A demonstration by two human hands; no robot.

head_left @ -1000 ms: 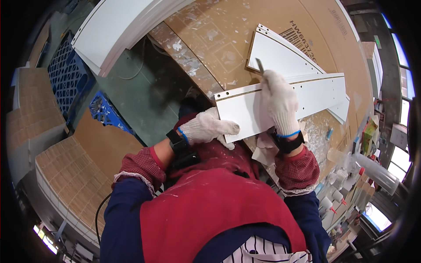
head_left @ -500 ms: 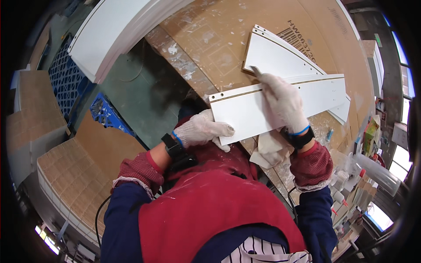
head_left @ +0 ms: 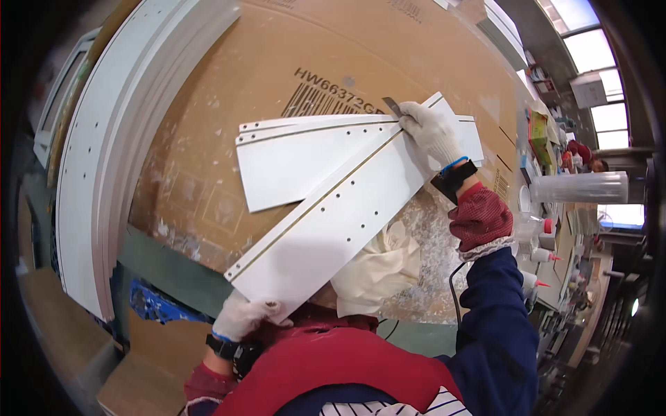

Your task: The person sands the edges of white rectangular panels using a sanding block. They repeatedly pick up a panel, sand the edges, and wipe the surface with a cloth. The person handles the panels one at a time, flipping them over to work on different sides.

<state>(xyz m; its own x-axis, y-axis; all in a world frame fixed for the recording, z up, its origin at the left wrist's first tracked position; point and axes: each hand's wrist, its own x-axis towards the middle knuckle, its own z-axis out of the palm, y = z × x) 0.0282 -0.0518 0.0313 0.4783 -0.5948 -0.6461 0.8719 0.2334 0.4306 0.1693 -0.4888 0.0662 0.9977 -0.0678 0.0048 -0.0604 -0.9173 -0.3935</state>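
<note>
A long white panel with a grooved edge and several small holes lies slanted in front of me. My left hand, in a whitish knit glove, grips the panel's near end, with its thumb on the face. Over the far end is my gloved right hand, closed around a thin metal blade that sticks out past the fingers. The blade's handle is hidden in the fist. Beneath the slanted panel rest other white panels, also grooved and drilled along one edge.
Printed cardboard covers the worktable. A crumpled cream cloth lies beside the panel. Stacked long white boards stand at the left. Along the right are a clear plastic cylinder and glue bottles with red tips.
My view has swung toward the table. The panel now slants more steeply, and several holes show in its face. My left hand still grips its near end; the right still holds the blade.
</note>
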